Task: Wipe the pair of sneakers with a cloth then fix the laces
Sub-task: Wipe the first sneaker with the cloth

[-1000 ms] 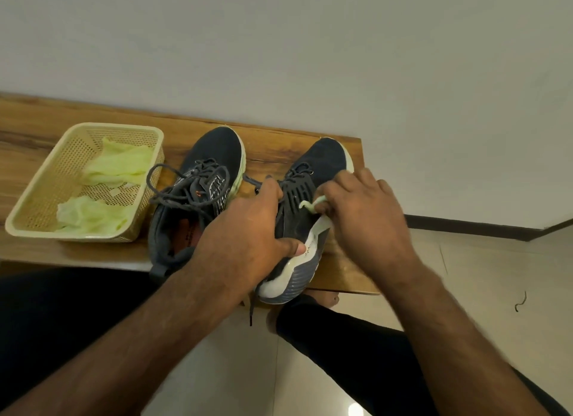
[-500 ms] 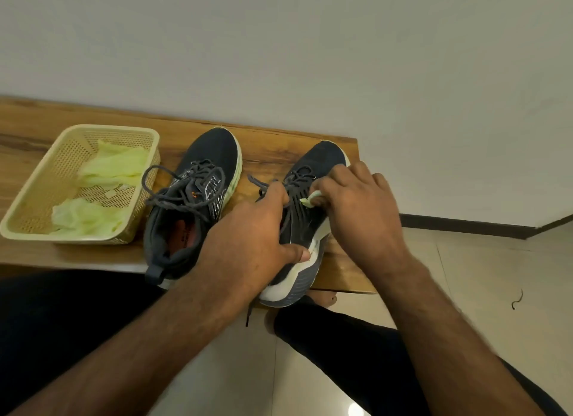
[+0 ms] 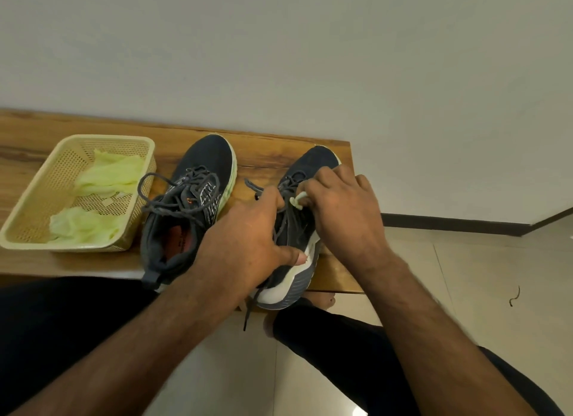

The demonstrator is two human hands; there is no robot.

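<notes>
Two dark grey sneakers lie on a wooden bench (image 3: 273, 156). The left sneaker (image 3: 198, 198) sits upright with loose grey laces. The right sneaker (image 3: 307, 170) is tilted on its side, its white sole facing right. My left hand (image 3: 245, 245) grips this right sneaker around its middle, thumb on the sole edge. My right hand (image 3: 344, 211) presses a small pale green cloth (image 3: 298, 199) against the lace area near the toe; most of the cloth is hidden under my fingers.
A yellow plastic basket (image 3: 37, 204) stands on the bench at the left and holds pale green cloths (image 3: 105, 176). The bench ends just right of the right sneaker, with tiled floor (image 3: 465, 279) beyond. My legs in dark trousers are below the bench.
My right hand with the cloth has moved along the right sneaker's upper toward the toe. My left hand keeps its grip on the shoe.
</notes>
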